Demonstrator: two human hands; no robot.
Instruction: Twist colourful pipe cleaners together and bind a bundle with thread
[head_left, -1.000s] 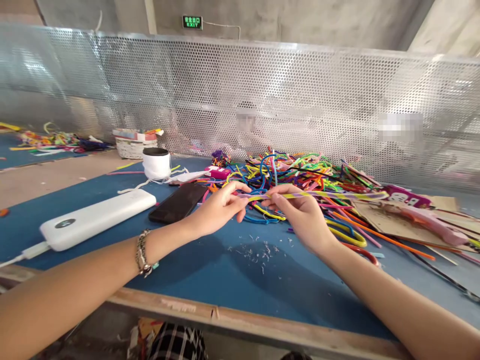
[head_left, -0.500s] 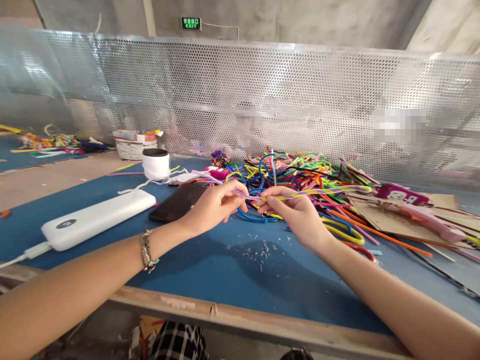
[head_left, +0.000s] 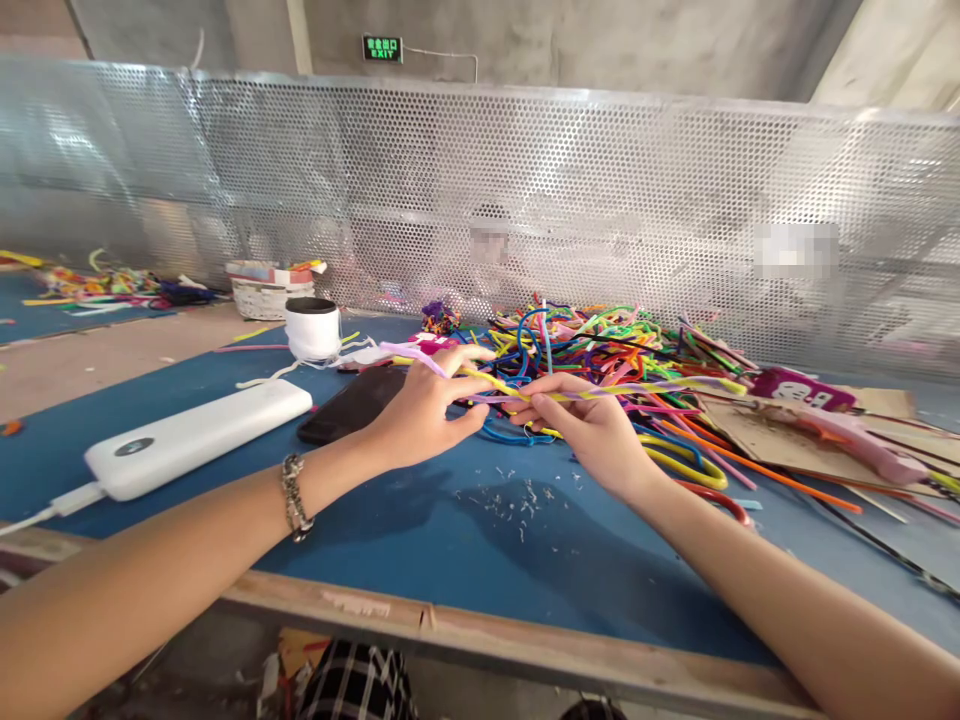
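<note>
A long strand of yellow and lilac pipe cleaners [head_left: 660, 386], twisted together, runs to the right from my right hand [head_left: 592, 425]. That hand pinches it between thumb and fingers. My left hand [head_left: 424, 410] has its thumb and forefinger spread apart, with the loose yellow and lilac ends running between and behind its fingers. Just how firmly it grips them is partly hidden. Both hands are above the blue tabletop [head_left: 420, 560], a short gap apart.
Behind my hands lies a heap of coloured pipe cleaners [head_left: 615, 340]. A white power bank [head_left: 199, 440], a dark phone [head_left: 352, 400] and a white spool-like cylinder [head_left: 312, 330] are on the left. Pink-handled pliers [head_left: 862, 440] rest on cardboard at right. A perforated metal screen [head_left: 600, 200] stands behind.
My left hand has gone from a closed pinch to spread fingers and shifted slightly left. The yellow end now shows separately from the lilac one. My right hand keeps its pinch in place.
</note>
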